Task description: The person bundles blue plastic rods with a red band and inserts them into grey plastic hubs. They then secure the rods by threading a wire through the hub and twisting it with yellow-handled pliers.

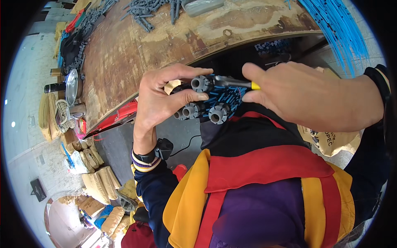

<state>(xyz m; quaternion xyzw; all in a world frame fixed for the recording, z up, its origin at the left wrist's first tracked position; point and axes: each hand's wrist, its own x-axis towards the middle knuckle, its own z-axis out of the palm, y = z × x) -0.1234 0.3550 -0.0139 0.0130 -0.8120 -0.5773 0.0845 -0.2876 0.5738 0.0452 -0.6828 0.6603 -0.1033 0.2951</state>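
Several grey plastic tubular fittings with notched collar ends (218, 114) are bunched below and beside my left hand (162, 93). Its thumb and fingers close around one of these fittings (202, 84), whose open end faces up. Thin blue strips (225, 97) crowd between the fittings. My right hand (295, 91) is closed on a tool with a yellow handle end (255, 86) and a metal head (231, 82), which looks like pliers or cutters. The metal head lies right against the held fitting. Most of the handle is hidden in my right hand.
A worn plywood table (173, 39) stands ahead, with a pile of grey fittings (142, 12) on it. Long blue rods (337, 29) hang at the far right. A metal bowl (72, 87) is at the left. Brown paper packages (97, 186) lie lower left.
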